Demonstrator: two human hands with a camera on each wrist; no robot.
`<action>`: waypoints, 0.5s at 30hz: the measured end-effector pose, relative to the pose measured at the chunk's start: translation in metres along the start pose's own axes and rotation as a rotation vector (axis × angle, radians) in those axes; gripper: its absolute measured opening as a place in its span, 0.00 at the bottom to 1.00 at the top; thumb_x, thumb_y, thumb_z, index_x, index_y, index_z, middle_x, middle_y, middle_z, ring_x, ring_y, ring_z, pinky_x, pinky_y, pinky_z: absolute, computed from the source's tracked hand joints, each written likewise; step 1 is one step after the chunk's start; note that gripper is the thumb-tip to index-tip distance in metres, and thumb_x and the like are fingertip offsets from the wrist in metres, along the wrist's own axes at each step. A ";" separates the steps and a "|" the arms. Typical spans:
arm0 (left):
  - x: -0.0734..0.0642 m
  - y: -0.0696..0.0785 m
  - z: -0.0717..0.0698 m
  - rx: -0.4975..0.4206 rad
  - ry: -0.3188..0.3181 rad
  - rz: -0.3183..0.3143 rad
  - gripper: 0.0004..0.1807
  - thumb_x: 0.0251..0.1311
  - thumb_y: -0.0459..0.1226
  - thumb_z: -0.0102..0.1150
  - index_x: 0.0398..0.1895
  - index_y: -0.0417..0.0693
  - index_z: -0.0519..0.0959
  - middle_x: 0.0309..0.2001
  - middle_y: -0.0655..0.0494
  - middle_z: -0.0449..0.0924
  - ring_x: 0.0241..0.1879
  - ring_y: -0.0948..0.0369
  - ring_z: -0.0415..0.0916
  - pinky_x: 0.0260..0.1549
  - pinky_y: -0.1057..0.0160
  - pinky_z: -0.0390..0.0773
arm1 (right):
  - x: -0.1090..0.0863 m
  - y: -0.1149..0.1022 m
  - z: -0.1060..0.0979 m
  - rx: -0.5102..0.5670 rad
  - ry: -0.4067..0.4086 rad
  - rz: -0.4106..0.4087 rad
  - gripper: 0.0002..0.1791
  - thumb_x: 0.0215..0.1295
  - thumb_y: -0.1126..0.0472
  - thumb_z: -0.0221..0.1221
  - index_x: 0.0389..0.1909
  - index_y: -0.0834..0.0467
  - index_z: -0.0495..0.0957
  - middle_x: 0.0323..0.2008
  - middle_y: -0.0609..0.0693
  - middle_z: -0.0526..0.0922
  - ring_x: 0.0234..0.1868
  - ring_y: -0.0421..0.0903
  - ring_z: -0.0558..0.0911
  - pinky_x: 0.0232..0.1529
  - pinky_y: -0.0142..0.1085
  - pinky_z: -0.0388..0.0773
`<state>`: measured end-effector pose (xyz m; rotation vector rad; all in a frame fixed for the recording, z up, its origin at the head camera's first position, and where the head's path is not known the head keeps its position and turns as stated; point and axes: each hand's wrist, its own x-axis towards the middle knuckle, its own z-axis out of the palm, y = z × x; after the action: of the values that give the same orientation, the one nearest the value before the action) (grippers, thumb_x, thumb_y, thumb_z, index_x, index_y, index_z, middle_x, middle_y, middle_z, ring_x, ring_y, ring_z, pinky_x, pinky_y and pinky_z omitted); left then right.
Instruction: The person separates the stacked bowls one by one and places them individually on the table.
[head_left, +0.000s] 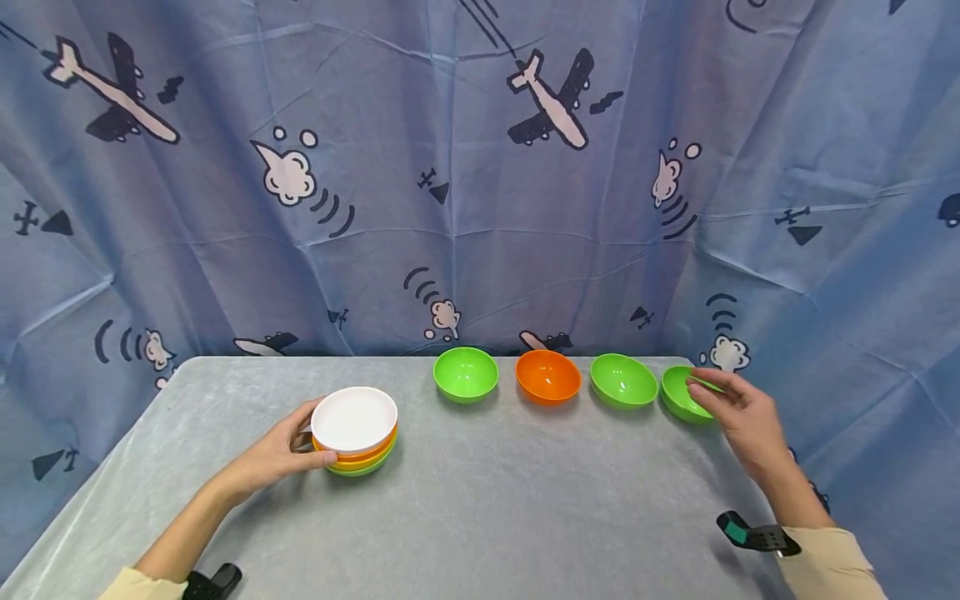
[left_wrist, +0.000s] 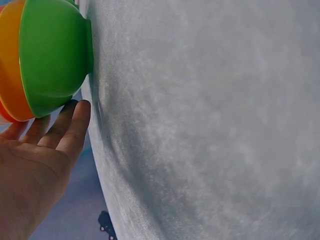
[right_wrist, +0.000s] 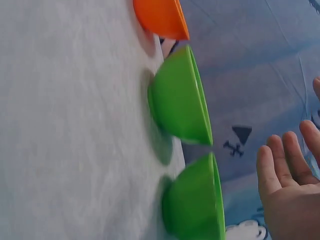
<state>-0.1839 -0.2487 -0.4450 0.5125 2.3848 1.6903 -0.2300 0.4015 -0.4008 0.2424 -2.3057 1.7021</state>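
Observation:
At the left of the table, a stack of nested bowls (head_left: 355, 421) has a white bowl on top and orange, yellow and green ones beneath. My left hand (head_left: 288, 450) holds the stack from its left side, the thumb at the near rim. In the left wrist view its fingers lie along the green bottom bowl (left_wrist: 55, 55). My right hand (head_left: 742, 412) hovers over the rightmost green bowl (head_left: 678, 396), partly covering it, with no bowl in its grasp. The right wrist view shows its fingers (right_wrist: 292, 160) spread past that bowl's rim.
Along the far edge of the grey-covered table (head_left: 510, 508), a green bowl (head_left: 466, 375), an orange bowl (head_left: 548, 377) and another green bowl (head_left: 624, 382) stand upright in a row with the rightmost one. A blue curtain (head_left: 390, 183) with printed planes hangs behind.

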 end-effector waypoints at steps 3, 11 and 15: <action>0.000 -0.001 0.000 0.000 -0.006 -0.005 0.44 0.65 0.36 0.68 0.78 0.41 0.54 0.72 0.38 0.59 0.67 0.41 0.65 0.60 0.52 0.69 | 0.003 -0.004 0.012 0.034 -0.041 -0.017 0.23 0.71 0.64 0.64 0.64 0.66 0.75 0.56 0.42 0.80 0.53 0.32 0.80 0.48 0.23 0.76; -0.001 0.000 0.000 0.011 -0.009 -0.005 0.44 0.65 0.36 0.68 0.78 0.41 0.53 0.72 0.37 0.59 0.67 0.42 0.65 0.61 0.48 0.68 | 0.012 -0.011 0.039 0.112 -0.155 -0.087 0.22 0.71 0.69 0.61 0.62 0.74 0.72 0.55 0.48 0.81 0.55 0.41 0.82 0.51 0.29 0.78; -0.001 0.000 0.000 0.005 -0.005 -0.001 0.44 0.65 0.36 0.68 0.78 0.42 0.54 0.72 0.38 0.60 0.67 0.42 0.65 0.60 0.54 0.69 | 0.017 -0.013 0.051 0.140 -0.215 -0.100 0.22 0.70 0.72 0.62 0.62 0.75 0.71 0.55 0.47 0.81 0.55 0.42 0.82 0.51 0.30 0.78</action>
<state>-0.1829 -0.2489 -0.4451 0.5163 2.3861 1.6805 -0.2486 0.3496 -0.3978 0.5853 -2.2760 1.8682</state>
